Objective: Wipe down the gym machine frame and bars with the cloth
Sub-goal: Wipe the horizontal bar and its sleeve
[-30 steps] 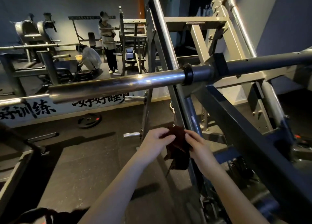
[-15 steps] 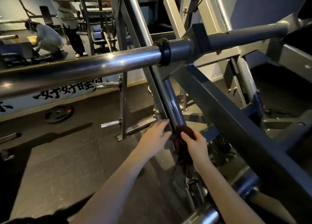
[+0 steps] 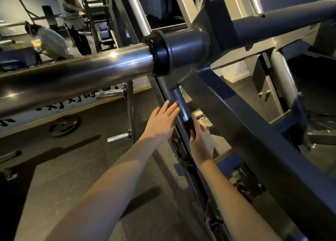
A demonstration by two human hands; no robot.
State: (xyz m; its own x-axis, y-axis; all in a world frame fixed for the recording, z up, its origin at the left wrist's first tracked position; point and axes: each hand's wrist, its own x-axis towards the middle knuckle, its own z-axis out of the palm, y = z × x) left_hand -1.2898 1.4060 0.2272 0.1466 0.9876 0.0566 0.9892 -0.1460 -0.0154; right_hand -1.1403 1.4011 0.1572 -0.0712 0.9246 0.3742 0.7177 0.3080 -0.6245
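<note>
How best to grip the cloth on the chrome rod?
Likely bunch the cloth in the palm, coming from the right of the rod, as the right hand does: the rod is thin and round, a frame post crowds its left.

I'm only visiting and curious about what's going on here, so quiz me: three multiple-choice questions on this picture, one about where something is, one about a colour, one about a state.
1. Where is the cloth?
A) on the floor
B) against the slim slanted rod
C) draped over the thick chrome bar

2. What colour is the cloth?
A) white
B) bright yellow
C) dark red

3. How is the left hand?
A) open and flat, holding nothing
B) gripping the cloth
C) clenched round a weight plate

Answers:
1 B: the right hand holds it on the rod.
2 C: a dark red patch shows at that hand.
3 A: it lies flat beside the rod with nothing in it.
</note>
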